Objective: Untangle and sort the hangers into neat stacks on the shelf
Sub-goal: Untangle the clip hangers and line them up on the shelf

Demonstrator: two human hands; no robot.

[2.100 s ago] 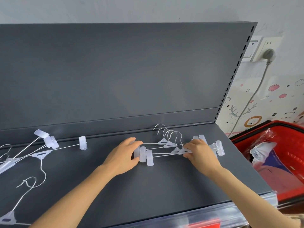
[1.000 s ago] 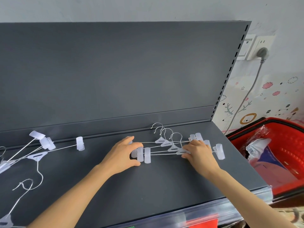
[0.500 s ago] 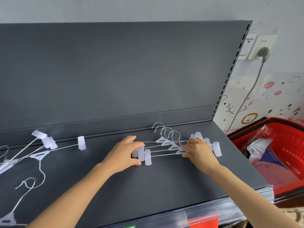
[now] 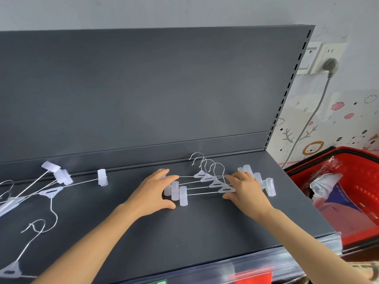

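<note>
Several clear plastic clip hangers with wire hooks lie in an overlapped stack (image 4: 213,184) on the dark grey shelf (image 4: 205,226), hooks toward the back panel. My left hand (image 4: 152,192) rests against the stack's left-end clips, fingers extended over them and thumb on the shelf. My right hand (image 4: 245,190) lies flat on the stack's right half, fingertips at the triangular hook bases; the right-end clips (image 4: 268,186) stick out past it. A loose tangle of more hangers (image 4: 41,191) is spread at the shelf's left end.
The shelf's upright back panel (image 4: 143,89) rises behind the hangers. A clear price rail (image 4: 256,265) runs along the front edge. To the right, off the shelf, stands a red basket (image 4: 352,201) with bags in it. A plugged-in cable (image 4: 307,124) hangs on the wall.
Both hands have stayed at the stack's two ends, making small shifts that brought the hangers closer together. The tangle at the left has not moved.
</note>
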